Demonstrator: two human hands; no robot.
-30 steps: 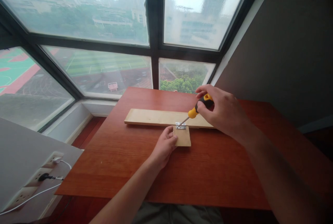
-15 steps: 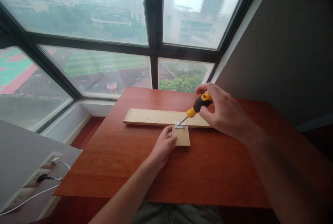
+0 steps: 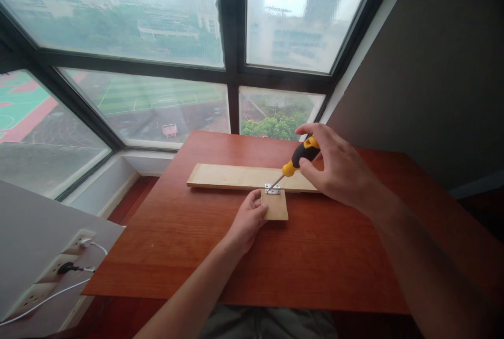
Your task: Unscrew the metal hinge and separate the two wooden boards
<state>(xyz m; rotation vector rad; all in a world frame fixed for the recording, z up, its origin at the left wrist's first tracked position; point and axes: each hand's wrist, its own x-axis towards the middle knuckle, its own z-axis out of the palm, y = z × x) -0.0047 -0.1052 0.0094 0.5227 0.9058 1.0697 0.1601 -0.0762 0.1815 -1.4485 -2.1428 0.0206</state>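
Note:
In my right hand (image 3: 336,168) is a screwdriver (image 3: 302,155) with a yellow and black handle, tilted, its shaft running down to the left. Its tip meets a small silver hinge (image 3: 272,189) with holes; the screw under the tip is too small to make out. The hinge lies across the joint between a long pale wooden board (image 3: 228,175) and a small square wooden piece (image 3: 276,207). My left hand (image 3: 252,215) pinches the small piece at its left edge, thumb on top and fingers partly hidden beneath.
Everything rests on a reddish-brown wooden table (image 3: 177,255). Large windows (image 3: 157,13) stand behind it. At lower left, wall sockets (image 3: 53,268) hold plugs with cables. A grey wall (image 3: 433,66) slopes along the right.
The fingers of my right hand have shifted slightly around the screwdriver handle. My left hand, the hinge and both wooden pieces stay in place.

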